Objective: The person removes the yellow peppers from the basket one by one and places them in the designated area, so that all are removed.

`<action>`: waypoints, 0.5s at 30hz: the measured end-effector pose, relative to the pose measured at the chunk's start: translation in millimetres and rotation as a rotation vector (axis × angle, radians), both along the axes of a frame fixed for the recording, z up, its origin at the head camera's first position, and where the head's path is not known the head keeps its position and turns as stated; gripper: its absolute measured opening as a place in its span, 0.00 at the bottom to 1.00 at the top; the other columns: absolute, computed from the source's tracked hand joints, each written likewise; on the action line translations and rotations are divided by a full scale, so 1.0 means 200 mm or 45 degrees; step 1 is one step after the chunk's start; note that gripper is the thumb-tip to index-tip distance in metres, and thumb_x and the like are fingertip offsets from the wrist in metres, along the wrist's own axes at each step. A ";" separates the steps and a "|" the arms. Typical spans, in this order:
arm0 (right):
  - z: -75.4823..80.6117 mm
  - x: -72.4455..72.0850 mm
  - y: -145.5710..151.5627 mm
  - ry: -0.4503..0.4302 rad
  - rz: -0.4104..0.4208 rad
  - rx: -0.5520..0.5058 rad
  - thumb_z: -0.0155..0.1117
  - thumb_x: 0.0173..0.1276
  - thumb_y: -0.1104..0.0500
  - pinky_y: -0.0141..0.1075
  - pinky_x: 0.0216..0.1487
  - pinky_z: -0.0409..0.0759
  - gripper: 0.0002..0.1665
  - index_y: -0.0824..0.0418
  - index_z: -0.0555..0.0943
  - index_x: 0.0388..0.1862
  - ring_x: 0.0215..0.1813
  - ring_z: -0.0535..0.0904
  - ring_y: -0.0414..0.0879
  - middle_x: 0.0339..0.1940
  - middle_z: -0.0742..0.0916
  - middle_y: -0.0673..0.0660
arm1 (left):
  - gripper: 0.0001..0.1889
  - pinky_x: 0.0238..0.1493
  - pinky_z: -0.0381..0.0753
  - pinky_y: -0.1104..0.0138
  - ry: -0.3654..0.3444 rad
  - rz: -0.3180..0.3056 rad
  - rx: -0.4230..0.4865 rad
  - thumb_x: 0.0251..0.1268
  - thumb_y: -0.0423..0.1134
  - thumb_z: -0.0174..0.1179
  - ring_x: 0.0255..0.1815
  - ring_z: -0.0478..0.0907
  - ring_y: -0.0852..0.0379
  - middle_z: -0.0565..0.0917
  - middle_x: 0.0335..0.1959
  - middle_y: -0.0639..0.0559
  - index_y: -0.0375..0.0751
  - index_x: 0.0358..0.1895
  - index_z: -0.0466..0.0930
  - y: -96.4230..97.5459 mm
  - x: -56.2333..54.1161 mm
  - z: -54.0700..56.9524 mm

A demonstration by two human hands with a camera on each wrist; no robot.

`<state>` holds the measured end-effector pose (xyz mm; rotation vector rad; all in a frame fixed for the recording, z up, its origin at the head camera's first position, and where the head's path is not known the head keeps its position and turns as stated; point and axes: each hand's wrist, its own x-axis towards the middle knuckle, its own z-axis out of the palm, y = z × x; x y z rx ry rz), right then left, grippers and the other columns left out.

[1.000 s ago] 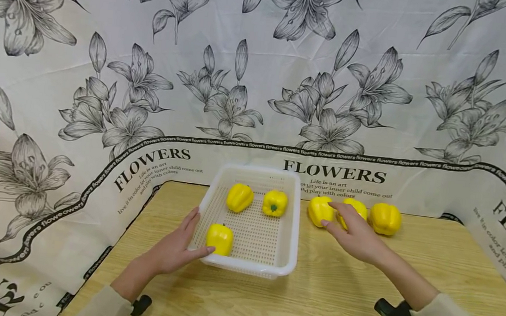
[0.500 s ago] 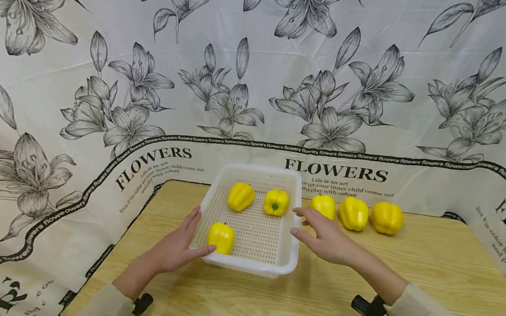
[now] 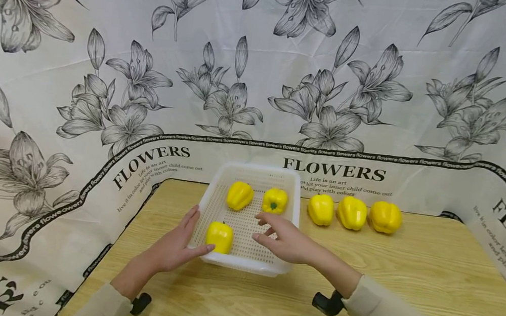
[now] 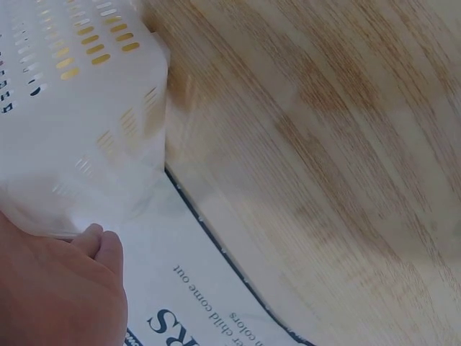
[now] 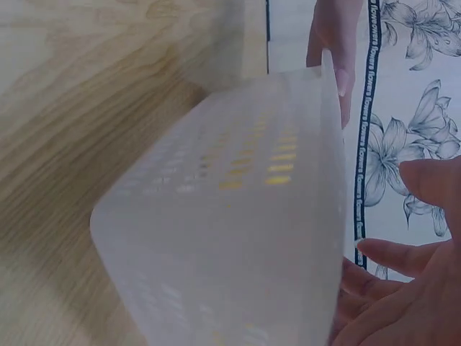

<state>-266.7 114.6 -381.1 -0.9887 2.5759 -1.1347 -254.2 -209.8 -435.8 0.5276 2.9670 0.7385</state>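
Observation:
A white perforated plastic basket (image 3: 242, 265) has three yellow bell peppers inside: one at the back left (image 3: 239, 196), one at the back right with its green stem facing forward (image 3: 274, 201) and one at the front left (image 3: 219, 237). My left hand (image 3: 174, 248) grips the basket's front left corner, thumb over the rim and fingers along the outer side. In the left wrist view, its curled fingertips (image 4: 108, 249) show at the basket's edge. Over the basket's right half hovers my right hand (image 3: 288, 240), fingers loosely bent and nothing in them.
To the right of the basket, three more yellow bell peppers, a left one (image 3: 320, 210), a middle one (image 3: 352, 213) and a right one (image 3: 385, 217), stand in a row on the wooden table (image 3: 406, 279). A flower-printed cloth (image 3: 240, 101) hangs right behind the table.
My right hand has moved left from the row of peppers, across the basket's right rim, to above the basket. The left hand and the peppers have stayed put.

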 end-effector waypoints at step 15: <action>-0.15 -0.05 -0.34 -0.292 -0.202 -0.091 0.60 0.78 0.48 0.56 0.62 0.79 0.35 0.69 0.69 0.74 0.64 0.77 0.63 0.71 0.75 0.70 | 0.60 0.74 0.64 0.43 0.015 0.005 0.000 0.65 0.77 0.50 0.81 0.53 0.37 0.34 0.85 0.49 0.39 0.84 0.35 -0.01 0.00 -0.01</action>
